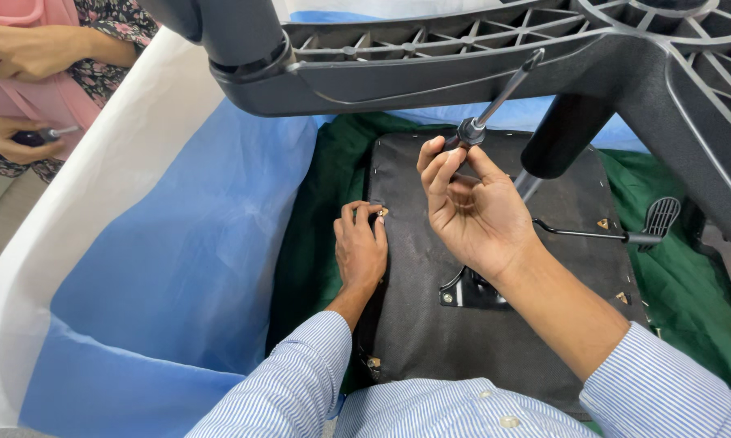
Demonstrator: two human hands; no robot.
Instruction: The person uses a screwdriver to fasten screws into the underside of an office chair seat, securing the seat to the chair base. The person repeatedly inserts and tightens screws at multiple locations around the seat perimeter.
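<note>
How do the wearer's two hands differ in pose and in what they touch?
The left hand lies low, palm down, fingertips at a small brass fitting on the black fabric seat underside. The right hand is raised, palm up, fingers pinching a black-handled screwdriver. Both wear striped blue sleeves.

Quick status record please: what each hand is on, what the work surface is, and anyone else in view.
left hand: fingertips on a small bracket at the seat underside's edge
right hand: raised, holding a screwdriver, tip up
seat underside: black, flat on green cloth
chair base: grey, overhead
lever: sticks out right
other person: hands top left
</note>
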